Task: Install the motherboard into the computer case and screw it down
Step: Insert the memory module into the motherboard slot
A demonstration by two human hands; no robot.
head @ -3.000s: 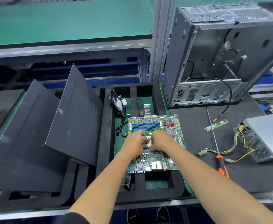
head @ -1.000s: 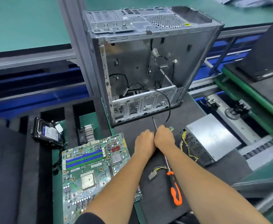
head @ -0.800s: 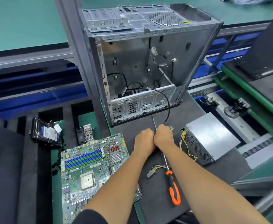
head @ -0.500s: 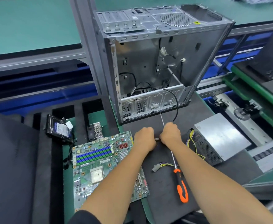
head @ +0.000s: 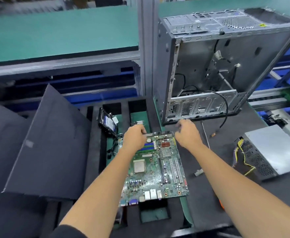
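While the case point(head: 200, 69) holds only cables, left hand point(head: 134, 137) pinches the motherboard point(head: 155, 167), right hand point(head: 187, 133) spread.

Left hand point(head: 135, 136): fingertips curl over the far edge of the motherboard point(head: 155, 166) and are hidden; whether they grip it cannot be told.
Right hand point(head: 188, 134): motion-blurred; contact with the board unclear.
Screwdriver point(head: 205, 136): only the shaft and a sliver of orange handle show; the right forearm covers the rest.
Computer case point(head: 214, 66): right side cut by the frame edge.
Power supply point(head: 274, 150): right end cut off.
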